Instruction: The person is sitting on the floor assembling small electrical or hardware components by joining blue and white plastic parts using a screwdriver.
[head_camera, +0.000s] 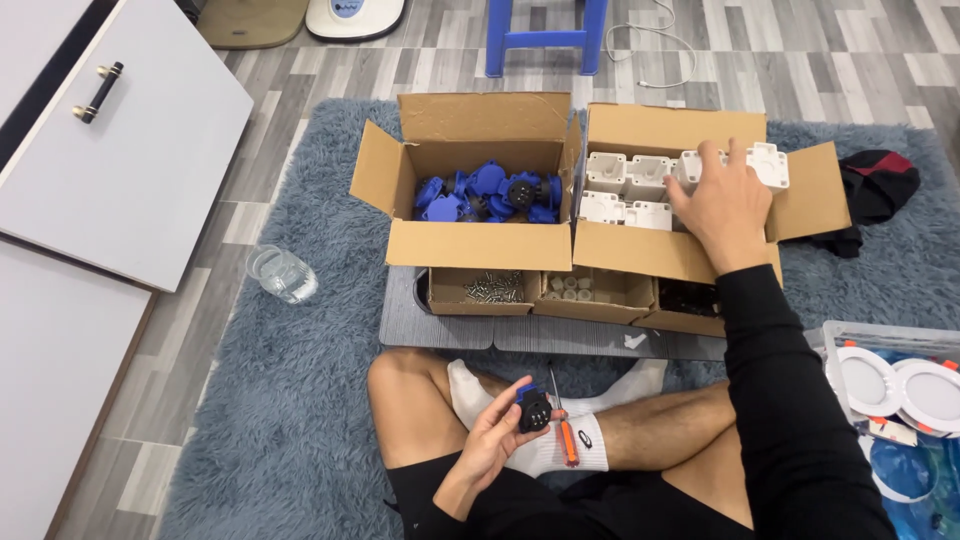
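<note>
I sit cross-legged on a grey shaggy rug. My left hand (497, 432) holds a small black and blue plug part (533, 410) over my lap. A screwdriver (562, 425) with an orange and black handle rests on my white sock beside it. My right hand (725, 203) reaches into the right cardboard box (640, 250) and grips a white plastic housing (768, 164) at the top of the pile. More white housings (625, 190) fill that box. The left cardboard box (480, 245) holds several blue parts (487, 193).
Three small open boxes sit in front: screws (493, 288), small white pieces (572, 286), dark parts (688, 298). A glass of water (282, 273) stands on the rug at left. A bin with round white lamps (895, 385) is at right. A cabinet door (120, 140) and blue stool (545, 35) are beyond.
</note>
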